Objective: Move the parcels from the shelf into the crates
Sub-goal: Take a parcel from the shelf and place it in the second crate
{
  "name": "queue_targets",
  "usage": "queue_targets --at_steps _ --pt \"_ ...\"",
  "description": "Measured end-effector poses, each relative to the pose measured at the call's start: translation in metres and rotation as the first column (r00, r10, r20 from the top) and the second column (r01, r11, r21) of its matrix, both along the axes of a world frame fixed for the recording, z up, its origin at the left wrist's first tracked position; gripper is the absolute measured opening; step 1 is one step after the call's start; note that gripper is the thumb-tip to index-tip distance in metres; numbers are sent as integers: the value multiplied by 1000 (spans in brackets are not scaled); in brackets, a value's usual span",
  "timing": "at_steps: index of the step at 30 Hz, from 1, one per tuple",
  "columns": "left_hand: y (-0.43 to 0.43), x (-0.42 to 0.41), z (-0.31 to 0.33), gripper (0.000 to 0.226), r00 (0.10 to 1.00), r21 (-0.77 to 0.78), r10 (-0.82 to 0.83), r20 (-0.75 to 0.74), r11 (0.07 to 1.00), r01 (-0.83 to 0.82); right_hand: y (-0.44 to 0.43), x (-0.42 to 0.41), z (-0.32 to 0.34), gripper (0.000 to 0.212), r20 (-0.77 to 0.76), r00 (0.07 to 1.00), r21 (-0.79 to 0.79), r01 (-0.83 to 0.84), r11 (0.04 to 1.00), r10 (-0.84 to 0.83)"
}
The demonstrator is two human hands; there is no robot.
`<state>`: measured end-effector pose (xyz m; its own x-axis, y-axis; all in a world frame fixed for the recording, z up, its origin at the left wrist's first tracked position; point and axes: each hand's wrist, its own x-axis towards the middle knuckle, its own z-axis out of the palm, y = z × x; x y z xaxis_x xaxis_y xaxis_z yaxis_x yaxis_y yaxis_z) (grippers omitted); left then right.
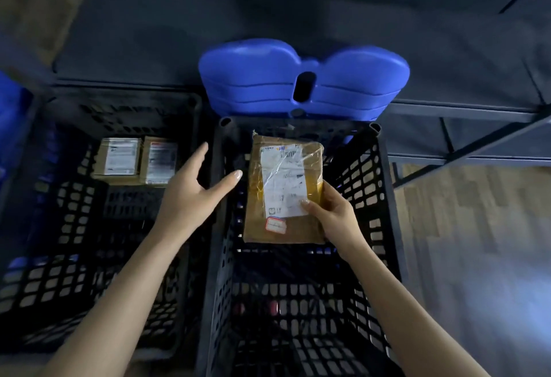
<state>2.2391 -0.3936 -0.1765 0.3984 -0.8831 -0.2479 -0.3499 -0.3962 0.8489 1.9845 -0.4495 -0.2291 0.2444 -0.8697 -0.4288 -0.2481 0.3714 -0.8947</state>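
Right hand: closed round the near right corner of the brown parcel, thumb pressed on the white label, remaining fingers curled underneath.

Brown parcel: wrapped in clear tape, label face up, held inside the right crate toward its far edge. Contact with the crate bottom: cannot be determined.

Left hand: fingers straight and spread, thumb held apart, gripping nothing. Positioned over the adjoining walls of the two crates, just beside the left edge of the brown parcel, not touching it.

Left crate: black, perforated, set directly beside the right crate. At its far edge, two smaller parcels side by side, labels up: left small parcel and right small parcel.

Behind the far edge of the right crate: stack of blue stools. Beyond the stools: dark shelf. To the right of the right crate: wooden floor.
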Motion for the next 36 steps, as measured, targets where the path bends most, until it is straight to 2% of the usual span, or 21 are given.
queue_targets --at_steps 5,11,16,22,27,29,32,36 --pt "-1 7 -5 94 999 -18 -43 2 999 43 -4 12 -43 28 -25 999 70 39 997 -37" --pt "-4 -1 -14 83 994 -66 -104 -16 992 103 -18 29 -93 37 -135 991 94 34 995 -21" --pt "-6 0 -25 85 994 -102 -112 -5 989 111 -19 42 -129 31 -92 993 174 85 981 -70" --pt "-4 1 -35 84 992 -100 -124 -4 987 123 -25 47 -144 37 -54 998 153 46 987 -38" --pt "-4 -2 -38 84 993 -107 -120 -16 987 118 -25 44 -150 37 -100 994 125 46 991 -34" --pt "-5 -2 -35 84 993 -102 -121 -13 988 119 -26 45 -148 43 -131 991 138 47 989 -28" --pt "-8 -3 -26 84 991 -93 -136 15 986 137 -28 45 -133 67 -201 979 153 21 988 11" --pt "-10 -9 -3 84 983 -95 -178 47 979 182 -34 38 -94 82 -291 955 48 -37 998 50"
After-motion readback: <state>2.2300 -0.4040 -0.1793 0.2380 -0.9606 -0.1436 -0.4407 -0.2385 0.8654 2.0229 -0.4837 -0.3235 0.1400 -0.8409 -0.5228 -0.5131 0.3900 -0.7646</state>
